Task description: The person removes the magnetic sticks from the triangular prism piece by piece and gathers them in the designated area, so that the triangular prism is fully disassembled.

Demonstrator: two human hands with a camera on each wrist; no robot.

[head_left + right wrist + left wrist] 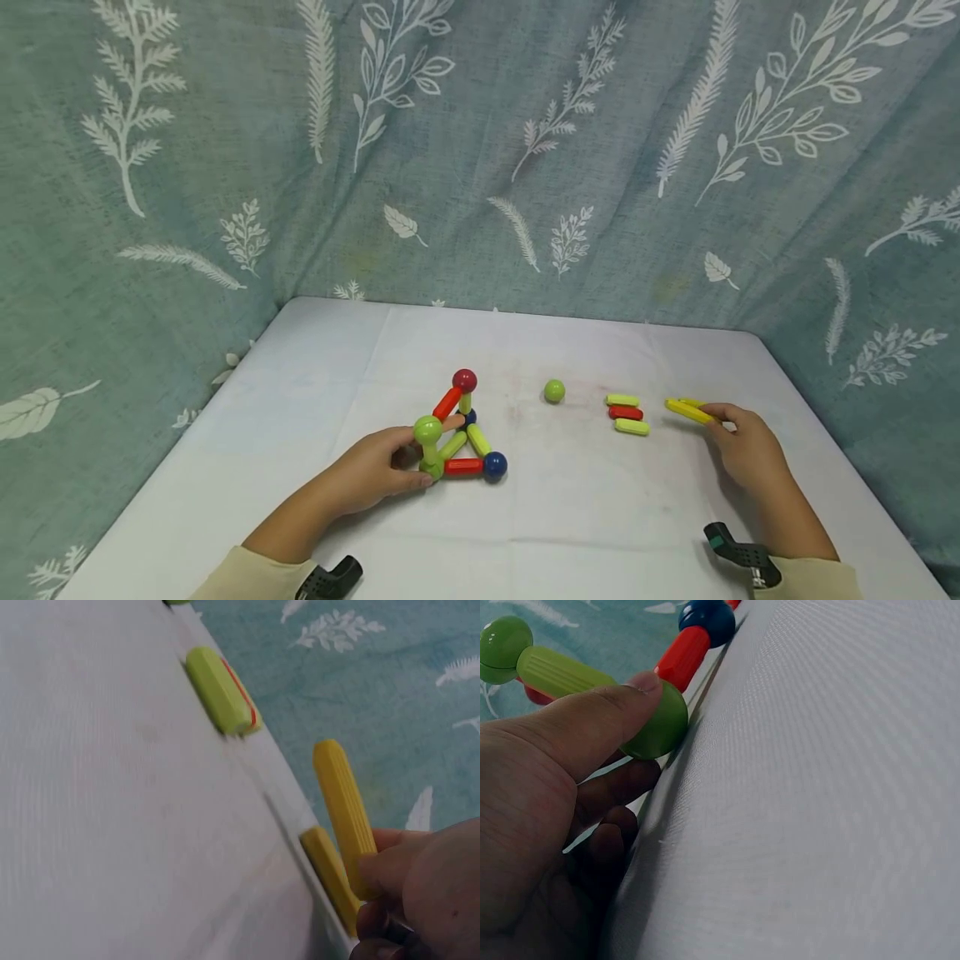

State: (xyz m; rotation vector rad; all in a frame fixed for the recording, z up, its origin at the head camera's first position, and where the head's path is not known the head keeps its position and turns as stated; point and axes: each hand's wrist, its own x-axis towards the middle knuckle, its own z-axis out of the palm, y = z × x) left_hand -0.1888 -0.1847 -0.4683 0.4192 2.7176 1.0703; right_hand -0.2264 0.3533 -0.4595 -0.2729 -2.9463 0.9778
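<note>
My left hand point(367, 471) holds a small structure of coloured balls and rods, thumb on its lower green ball point(664, 727) at the left corner. A yellow-green rod rises from that ball to an upper green ball point(428, 429); a red rod point(463, 467) runs to a blue ball point(495, 466). Highest is a red ball point(464, 381), with another blue ball point(469, 419) below it, partly hidden. Over at the right, my right hand point(750, 450) pinches a yellow rod point(341, 802) by its near end. A second yellow rod point(326, 870) lies close beside it, near the fingers.
Between the hands, two yellow-green rods, one nearer point(632, 427) and one farther point(622, 400), lie with a red rod point(626, 412) between them. A loose green ball point(554, 391) sits left of them. Leaf-patterned cloth point(480, 167) hangs behind the white table point(555, 517).
</note>
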